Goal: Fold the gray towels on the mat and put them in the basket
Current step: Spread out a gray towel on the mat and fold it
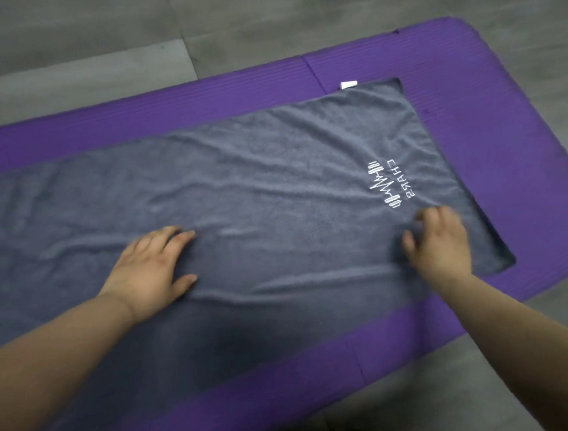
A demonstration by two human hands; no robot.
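Gray floor [55, 46] surrounds a purple mat [508, 127] under a spread gray towel [255, 183]. Our left hand [150, 271] presses it, fingers straight; our right hand [440, 246] touches it, hold we cannot tell.

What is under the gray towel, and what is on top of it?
Under the towel lies the purple mat, visible along its edges. On top are the left hand and right hand. The covered mat surface cannot be seen.

Dim, soft, even light. The right hand [439, 241] smears with motion blur, the left hand [150, 271] less so. A soft shadow darkens the gray towel's [238, 185] near edge.
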